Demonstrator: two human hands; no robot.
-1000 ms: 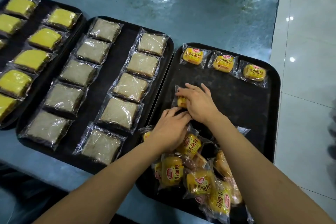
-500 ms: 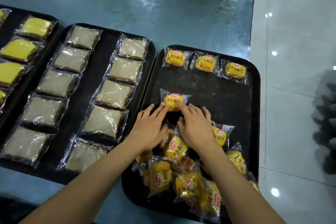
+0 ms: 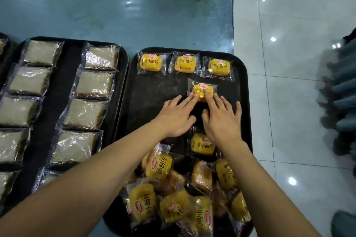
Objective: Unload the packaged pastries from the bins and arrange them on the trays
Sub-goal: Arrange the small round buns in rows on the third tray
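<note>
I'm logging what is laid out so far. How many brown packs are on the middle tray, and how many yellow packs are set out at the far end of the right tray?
Brown packs: 10 (two partly cut off or hidden)
Yellow packs: 4 (one touched by the left hand and right hand)
Total: 14

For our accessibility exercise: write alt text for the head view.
Both hands, left hand and right hand, press straight fingertips on a yellow wrapped bun on a black plastic tray, below a row of three; a loose pile lies nearer.
</note>
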